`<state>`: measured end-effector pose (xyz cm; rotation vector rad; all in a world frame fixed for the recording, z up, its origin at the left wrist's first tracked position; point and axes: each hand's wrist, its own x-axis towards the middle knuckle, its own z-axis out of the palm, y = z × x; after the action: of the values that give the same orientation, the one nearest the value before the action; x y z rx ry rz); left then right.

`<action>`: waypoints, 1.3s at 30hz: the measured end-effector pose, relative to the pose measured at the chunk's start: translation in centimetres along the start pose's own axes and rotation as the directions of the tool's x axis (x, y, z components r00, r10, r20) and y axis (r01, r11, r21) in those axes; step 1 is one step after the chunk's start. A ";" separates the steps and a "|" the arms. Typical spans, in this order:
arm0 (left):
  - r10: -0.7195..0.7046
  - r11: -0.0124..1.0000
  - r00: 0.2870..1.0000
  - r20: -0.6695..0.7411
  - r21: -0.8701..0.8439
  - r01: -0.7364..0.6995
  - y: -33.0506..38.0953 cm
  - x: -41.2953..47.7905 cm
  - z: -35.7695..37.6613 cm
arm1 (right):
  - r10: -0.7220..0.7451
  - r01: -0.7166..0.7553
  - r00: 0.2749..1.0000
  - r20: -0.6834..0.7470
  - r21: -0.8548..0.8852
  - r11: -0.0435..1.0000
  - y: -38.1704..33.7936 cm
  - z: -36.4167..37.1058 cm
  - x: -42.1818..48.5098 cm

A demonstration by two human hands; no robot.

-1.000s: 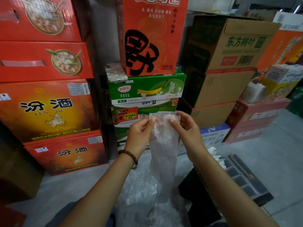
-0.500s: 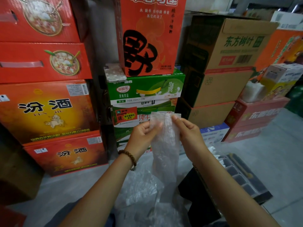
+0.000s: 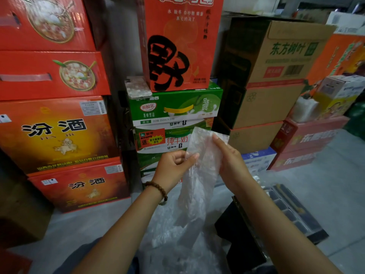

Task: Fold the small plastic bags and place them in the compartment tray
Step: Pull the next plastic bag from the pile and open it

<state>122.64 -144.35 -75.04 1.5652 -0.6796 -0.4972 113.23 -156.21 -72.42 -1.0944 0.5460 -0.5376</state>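
A small clear plastic bag point(image 3: 199, 180) hangs upright in front of me, held near its top. My left hand point(image 3: 173, 165) pinches its left edge between thumb and curled fingers. My right hand point(image 3: 230, 158) holds the right edge, fingers lying along the film. The bag's lower end trails down onto a heap of more clear bags point(image 3: 177, 238) on my lap. The black compartment tray point(image 3: 296, 214) lies on the floor at lower right, partly hidden behind my right forearm.
Stacked cartons wall the space ahead: red boxes point(image 3: 53, 133) at left, green milk cases point(image 3: 175, 107) in the centre, brown cardboard boxes point(image 3: 276, 76) at right. A phone point(image 3: 138, 88) lies on a green case. Grey floor point(image 3: 325, 175) stretches to the right.
Both hands have come closer together and dropped slightly. The top of the bag has narrowed, its left edge drawn toward the right.
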 end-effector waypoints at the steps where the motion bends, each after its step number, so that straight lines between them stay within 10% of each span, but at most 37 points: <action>1: 0.005 1.000 1.000 0.005 0.007 -0.005 0.0 0.0 0.0 | 0.018 -0.018 1.000 0.013 -0.011 1.000 0.2 0.1 0.0; 13: -0.198 0.952 0.976 -0.085 0.220 0.213 -0.3 0.8 -1.5 | 0.026 -0.014 0.998 -0.051 0.223 0.975 -1.4 -1.3 1.4; 20: -0.439 0.877 0.876 0.199 0.306 0.370 0.3 -0.1 -1.7 | -0.021 0.037 0.998 -0.056 0.304 0.952 -2.2 -2.5 2.1; 24: -0.322 0.935 0.898 0.300 -0.049 0.352 -0.4 -0.4 0.1 | 0.024 -0.024 1.000 0.006 0.344 0.939 -2.2 -2.1 1.9; 27: -0.268 0.770 0.879 0.394 -0.462 0.441 0.2 -0.3 1.1 | 0.035 -0.049 0.998 0.047 0.344 0.938 -1.9 -1.7 1.8; 39: -0.350 0.630 0.932 0.097 -0.712 0.311 1.0 0.8 -0.5 | 0.002 -0.022 0.998 0.057 0.352 0.936 -0.7 -1.7 2.2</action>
<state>123.41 -144.59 -73.90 0.9238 -0.0902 -0.8779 113.66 -159.07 -72.69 -0.7600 0.3878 -0.5677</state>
